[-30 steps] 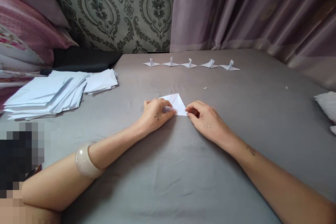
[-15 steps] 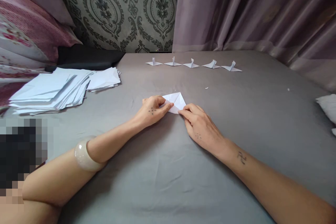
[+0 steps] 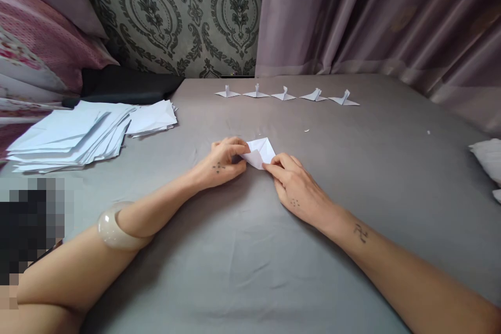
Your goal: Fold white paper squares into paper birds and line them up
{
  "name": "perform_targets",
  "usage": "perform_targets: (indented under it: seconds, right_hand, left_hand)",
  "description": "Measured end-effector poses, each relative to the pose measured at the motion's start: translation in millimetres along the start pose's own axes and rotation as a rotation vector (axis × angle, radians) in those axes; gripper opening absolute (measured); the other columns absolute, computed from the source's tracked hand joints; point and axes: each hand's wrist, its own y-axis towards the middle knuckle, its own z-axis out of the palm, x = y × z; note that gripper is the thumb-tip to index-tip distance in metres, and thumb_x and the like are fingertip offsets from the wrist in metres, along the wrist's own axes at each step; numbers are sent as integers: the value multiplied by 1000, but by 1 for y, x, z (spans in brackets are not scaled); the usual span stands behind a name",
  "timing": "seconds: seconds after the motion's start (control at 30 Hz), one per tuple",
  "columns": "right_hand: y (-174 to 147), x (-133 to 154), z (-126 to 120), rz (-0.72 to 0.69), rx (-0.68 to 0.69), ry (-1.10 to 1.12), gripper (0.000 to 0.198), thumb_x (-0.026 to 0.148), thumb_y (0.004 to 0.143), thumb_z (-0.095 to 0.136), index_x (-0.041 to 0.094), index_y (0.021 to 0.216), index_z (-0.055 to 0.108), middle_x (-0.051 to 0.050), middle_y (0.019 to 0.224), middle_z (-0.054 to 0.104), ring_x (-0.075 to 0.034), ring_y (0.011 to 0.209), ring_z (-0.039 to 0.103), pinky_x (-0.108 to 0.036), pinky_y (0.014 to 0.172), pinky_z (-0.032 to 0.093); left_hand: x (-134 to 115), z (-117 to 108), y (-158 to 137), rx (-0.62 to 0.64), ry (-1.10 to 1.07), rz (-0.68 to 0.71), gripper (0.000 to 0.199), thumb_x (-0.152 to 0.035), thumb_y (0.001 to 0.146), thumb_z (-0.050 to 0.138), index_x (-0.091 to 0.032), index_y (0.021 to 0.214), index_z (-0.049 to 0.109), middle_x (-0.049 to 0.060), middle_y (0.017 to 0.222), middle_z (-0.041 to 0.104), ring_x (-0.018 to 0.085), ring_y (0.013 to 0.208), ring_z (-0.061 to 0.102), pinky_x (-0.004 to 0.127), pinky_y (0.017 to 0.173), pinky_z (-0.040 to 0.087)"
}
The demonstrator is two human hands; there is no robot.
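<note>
I see the folded paper lying between the left fingers, parted at its left end, and the right fingers, pinching its near right edge

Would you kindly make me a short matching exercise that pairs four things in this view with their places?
Column one
1. Folded white paper
2. Bangle
3. Five paper figures
4. Purple curtain

Column two
A. In a row towards the far edge of the grey surface
B. Between the left hand and the right hand
C. Hanging beyond the surface, to the right of the patterned wall
D. Around the left forearm

Pairs: 1-B, 2-D, 3-A, 4-C
</note>
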Motion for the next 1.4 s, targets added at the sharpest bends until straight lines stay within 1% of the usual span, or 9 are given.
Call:
perform_targets:
  seconds: [0.13, 0.23, 0.33, 0.43, 0.53, 0.67, 0.87, 1.2, 1.4]
  right_hand:
    - [-1, -1, -1, -15, 5, 18, 38, 10, 93, 33, 18, 115, 64, -11, 105, 56, -21, 96, 51, -36, 84, 48]
    - [-2, -1, -3, -23, 25, 14, 39, 8, 92, 35, 21, 116, 63, -10, 106, 55, -21, 96, 50, -35, 84, 48]
    - [-3, 0, -4, -17, 50, -15, 41, 6, 91, 35, 22, 117, 63, -9, 107, 55, -21, 94, 49, -35, 83, 47]
    - [-2, 3, -7, -10, 70, -51, 40, 6, 92, 35, 21, 116, 63, -9, 107, 54, -20, 93, 48, -34, 83, 47]
    - [-3, 6, -13, 7, 118, -108, 35, 8, 92, 35, 20, 107, 65, -9, 102, 54, -20, 90, 48, -33, 78, 46]
    - [-5, 10, -26, 30, 189, -171, 30, 10, 93, 36, 20, 97, 65, -8, 97, 53, -19, 86, 49, -31, 71, 45]
    - [-10, 5, -43, 57, 266, -182, 28, 13, 93, 40, 22, 94, 67, -7, 100, 56, -19, 89, 53, -30, 68, 44]
    - [-11, -10, -64, 29, 320, -86, 30, 19, 90, 44, 28, 94, 73, -4, 101, 61, -18, 85, 59, -29, 70, 44]
    - [-8, -21, -67, 42, 365, -16, 29, 21, 88, 46, 28, 93, 73, -2, 112, 62, -17, 88, 61, -29, 74, 45]
  left_hand:
    - [-5, 4, -2, -82, 173, 126, 22, -17, 84, 48, -23, 99, 63, 6, 119, 58, 23, 109, 52, 45, 99, 31]
    - [-11, 7, -3, -199, 297, 135, 31, -25, 88, 54, -24, 119, 53, 12, 135, 45, 28, 123, 39, 46, 99, 30]
    - [-14, 10, -3, -274, 359, 155, 38, -34, 89, 57, -19, 122, 47, 15, 129, 47, 28, 116, 42, 43, 96, 34]
    - [-14, 13, -3, -168, 372, 221, 18, -32, 95, 48, -18, 105, 54, 10, 110, 59, 22, 98, 52, 37, 86, 37]
    - [-12, 15, -3, -43, 319, 321, 24, -26, 99, 38, -18, 94, 60, 6, 97, 65, 18, 88, 57, 34, 81, 38]
    - [-11, 15, -3, -8, 244, 391, 28, -22, 99, 37, -15, 99, 64, 8, 99, 67, 17, 88, 59, 31, 79, 43]
    - [-15, 11, -7, 42, 236, 397, 31, -21, 97, 40, -15, 106, 69, 9, 94, 65, 18, 86, 57, 31, 79, 48]
    - [-18, 7, -7, 108, 318, 423, 36, -31, 98, 39, -20, 118, 67, 10, 93, 61, 19, 84, 53, 33, 77, 46]
    - [-20, 7, -5, 163, 357, 394, 39, -37, 99, 37, -25, 125, 62, 10, 97, 57, 20, 87, 49, 35, 82, 44]
